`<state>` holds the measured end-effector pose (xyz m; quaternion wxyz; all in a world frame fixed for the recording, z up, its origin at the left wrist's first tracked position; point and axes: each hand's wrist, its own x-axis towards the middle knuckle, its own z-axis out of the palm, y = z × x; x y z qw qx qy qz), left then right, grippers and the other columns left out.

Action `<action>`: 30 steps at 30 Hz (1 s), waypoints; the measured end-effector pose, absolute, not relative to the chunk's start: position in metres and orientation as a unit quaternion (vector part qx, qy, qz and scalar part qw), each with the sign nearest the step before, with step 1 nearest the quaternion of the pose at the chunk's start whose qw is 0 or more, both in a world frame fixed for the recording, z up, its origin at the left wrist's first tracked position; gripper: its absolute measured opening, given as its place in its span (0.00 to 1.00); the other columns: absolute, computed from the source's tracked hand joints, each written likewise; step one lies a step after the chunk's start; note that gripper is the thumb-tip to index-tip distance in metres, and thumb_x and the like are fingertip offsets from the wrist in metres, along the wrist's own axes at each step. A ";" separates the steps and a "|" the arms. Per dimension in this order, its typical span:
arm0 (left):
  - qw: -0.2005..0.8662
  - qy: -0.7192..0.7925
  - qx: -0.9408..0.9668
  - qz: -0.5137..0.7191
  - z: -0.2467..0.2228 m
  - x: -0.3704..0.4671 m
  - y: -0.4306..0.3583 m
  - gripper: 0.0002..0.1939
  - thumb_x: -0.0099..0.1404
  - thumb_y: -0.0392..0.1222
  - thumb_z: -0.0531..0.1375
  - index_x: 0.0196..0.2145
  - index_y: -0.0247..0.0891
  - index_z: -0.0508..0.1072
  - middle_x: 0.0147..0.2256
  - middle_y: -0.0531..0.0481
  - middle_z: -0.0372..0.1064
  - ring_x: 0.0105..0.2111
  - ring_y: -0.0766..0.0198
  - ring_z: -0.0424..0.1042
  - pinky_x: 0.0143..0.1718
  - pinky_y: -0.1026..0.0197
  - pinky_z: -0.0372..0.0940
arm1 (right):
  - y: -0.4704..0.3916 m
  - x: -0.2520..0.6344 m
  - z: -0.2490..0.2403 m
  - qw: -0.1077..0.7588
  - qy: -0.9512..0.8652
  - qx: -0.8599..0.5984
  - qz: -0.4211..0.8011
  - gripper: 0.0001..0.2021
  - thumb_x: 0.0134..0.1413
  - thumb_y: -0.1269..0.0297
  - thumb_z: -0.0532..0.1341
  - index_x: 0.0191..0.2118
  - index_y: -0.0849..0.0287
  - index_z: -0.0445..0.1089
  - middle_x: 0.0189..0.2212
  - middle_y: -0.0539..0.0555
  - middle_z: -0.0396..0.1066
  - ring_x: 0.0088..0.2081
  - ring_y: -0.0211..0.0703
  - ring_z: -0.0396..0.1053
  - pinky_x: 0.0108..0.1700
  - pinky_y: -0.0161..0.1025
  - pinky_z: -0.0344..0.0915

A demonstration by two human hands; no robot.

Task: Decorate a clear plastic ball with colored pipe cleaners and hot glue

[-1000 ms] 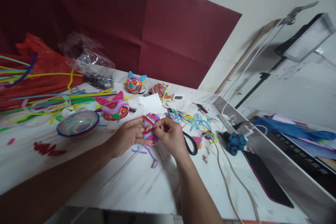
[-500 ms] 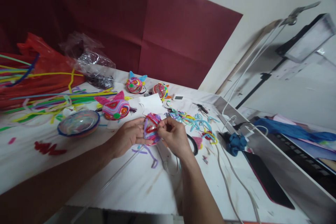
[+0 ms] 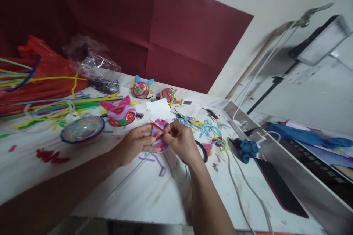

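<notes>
From where I stand, the small rounded piece banded in pink, red, blue and purple fuzzy strips (image 3: pixel 159 134) sits between the two hands, just above the white marbled tabletop (image 3: pixel 149 202). The left hand (image 3: pixel 134 145) has hold of its left side, fingers half open and curved along it. The right hand (image 3: pixel 180 141) is curled at the opposite edge, thumb and forefinger bent close together; whether they nip a strip, I cannot tell.

To my eye, the work now is setting a strip by fingertip. The left hand does best as a steady cradle, light enough not to dent the shell. The right fingertips should press close to the bend, a little at a time, so neighbouring bands lie flush. I would mind the loose purple fuzzy strips (image 3: pixel 157 163) just below and the black loop, perhaps a scissor handle (image 3: pixel 204 150), beside the right wrist; either could snag. The finished-looking pink-eared mask (image 3: pixel 121 114) beyond the left hand makes a handy guide for spacing.
</notes>
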<state>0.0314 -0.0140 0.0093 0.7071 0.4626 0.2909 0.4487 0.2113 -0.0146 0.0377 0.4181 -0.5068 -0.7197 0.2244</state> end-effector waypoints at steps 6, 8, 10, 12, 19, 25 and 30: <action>0.695 0.306 0.457 0.463 0.012 0.034 -0.015 0.16 0.55 0.39 0.70 0.43 0.37 0.79 0.44 0.42 0.78 0.42 0.50 0.78 0.42 0.48 0.77 | -0.014 0.211 0.037 0.418 -0.722 -0.502 0.227 0.03 0.47 0.68 0.60 0.26 0.52 0.67 0.20 0.47 0.65 0.23 0.41 0.63 0.27 0.36 0.57; 0.695 0.308 0.456 0.464 0.012 0.035 -0.016 0.16 0.54 0.40 0.70 0.42 0.37 0.78 0.42 0.43 0.78 0.41 0.50 0.78 0.42 0.47 0.76 | -0.015 0.210 0.038 0.418 -0.721 -0.503 0.229 0.04 0.47 0.68 0.59 0.26 0.52 0.67 0.20 0.47 0.64 0.23 0.40 0.62 0.27 0.36 0.57; 0.696 0.309 0.456 0.460 0.012 0.034 -0.016 0.16 0.54 0.39 0.70 0.42 0.36 0.78 0.41 0.43 0.78 0.41 0.50 0.79 0.43 0.46 0.76 | -0.016 0.210 0.038 0.419 -0.720 -0.502 0.233 0.03 0.47 0.68 0.59 0.26 0.52 0.66 0.20 0.46 0.64 0.22 0.40 0.62 0.27 0.36 0.57; 0.701 0.305 0.455 0.457 0.011 0.034 -0.016 0.16 0.55 0.37 0.69 0.42 0.36 0.78 0.41 0.42 0.78 0.41 0.49 0.79 0.43 0.47 0.76 | -0.016 0.210 0.037 0.421 -0.717 -0.500 0.243 0.03 0.47 0.68 0.59 0.26 0.53 0.66 0.19 0.46 0.64 0.22 0.40 0.62 0.27 0.36 0.57; 0.718 0.289 0.448 0.447 0.011 0.032 -0.015 0.22 0.53 0.38 0.71 0.47 0.36 0.79 0.48 0.38 0.78 0.45 0.46 0.79 0.47 0.47 0.73 | -0.013 0.218 0.037 0.481 -0.657 -0.459 0.356 0.02 0.45 0.64 0.60 0.27 0.55 0.68 0.22 0.47 0.68 0.23 0.38 0.64 0.26 0.34 0.60; 0.687 0.321 0.471 0.451 0.008 0.031 -0.012 0.21 0.51 0.38 0.73 0.44 0.36 0.80 0.45 0.40 0.80 0.42 0.49 0.80 0.45 0.52 0.73 | -0.018 0.225 0.057 0.502 -0.612 -0.446 0.418 0.07 0.42 0.62 0.66 0.29 0.57 0.71 0.21 0.49 0.70 0.20 0.36 0.63 0.22 0.33 0.61; 0.689 0.320 0.466 0.454 0.008 0.027 -0.009 0.17 0.53 0.39 0.73 0.41 0.37 0.81 0.41 0.41 0.81 0.40 0.50 0.80 0.43 0.52 0.73 | -0.023 0.236 0.073 0.482 -0.635 -0.426 0.427 0.10 0.43 0.63 0.68 0.34 0.60 0.75 0.24 0.51 0.73 0.25 0.37 0.69 0.28 0.34 0.67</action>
